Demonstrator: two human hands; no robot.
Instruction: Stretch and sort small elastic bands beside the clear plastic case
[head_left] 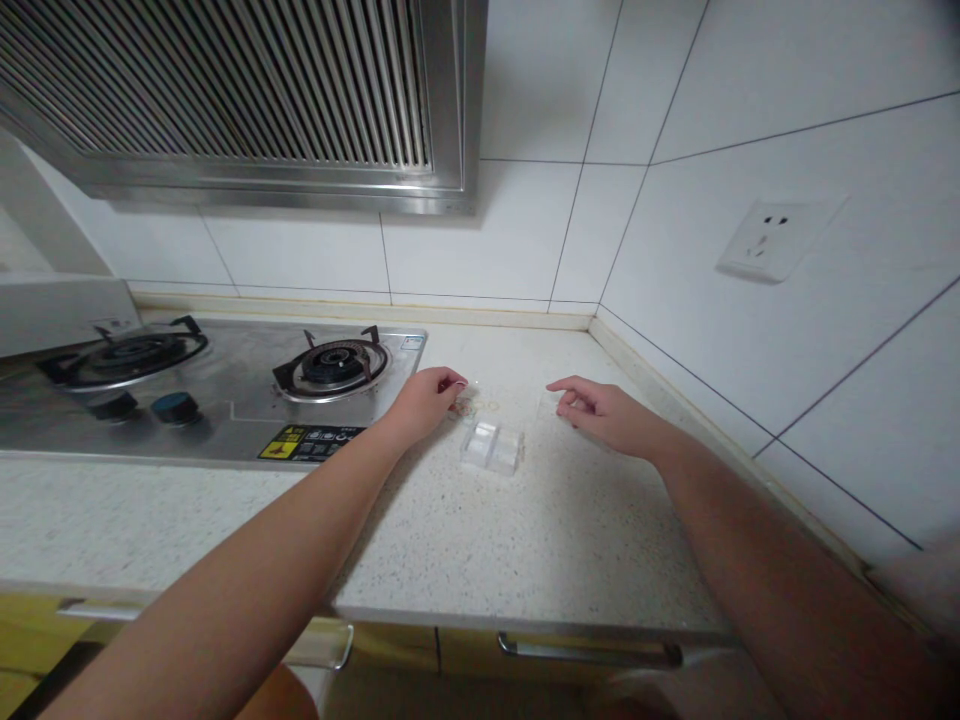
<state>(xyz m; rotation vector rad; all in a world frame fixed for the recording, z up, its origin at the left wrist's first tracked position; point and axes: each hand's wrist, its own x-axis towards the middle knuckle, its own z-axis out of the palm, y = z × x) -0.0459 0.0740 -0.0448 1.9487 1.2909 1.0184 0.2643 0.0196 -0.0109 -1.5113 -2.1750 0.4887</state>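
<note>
White-tiled kitchen walls [536,235] meeting in a corner behind a pale, speckled countertop [450,560], with a wall socket [772,242] on the right and a slatted metal range hood [450,190] overhead. At left, set into the counter, a steel gas stove [232,385] with two burners, a pair of control knobs [176,407] and a black-and-yellow label [304,443] near the front edge. Below, yellow cabinet fronts [394,648] with metal handles [585,652].

Near the middle of the counter, to the right of the stove: a clear divided plastic box [491,448], flat on the surface between two bare forearms, both stretched forward from the bottom of the view. Just beyond the box, a loose scatter of small, thin loops [487,405], some yellowish, lying close to the fingertips on the left.

Left hand [427,402] beside the stove's right edge, thumb and forefinger pinched on a small clear piece [472,386]. Right hand [606,415] across from it, forefinger extended, other fingers curled, at the edge of a flat transparent piece [548,404]; impossible to tell whether gripped or merely touched.
</note>
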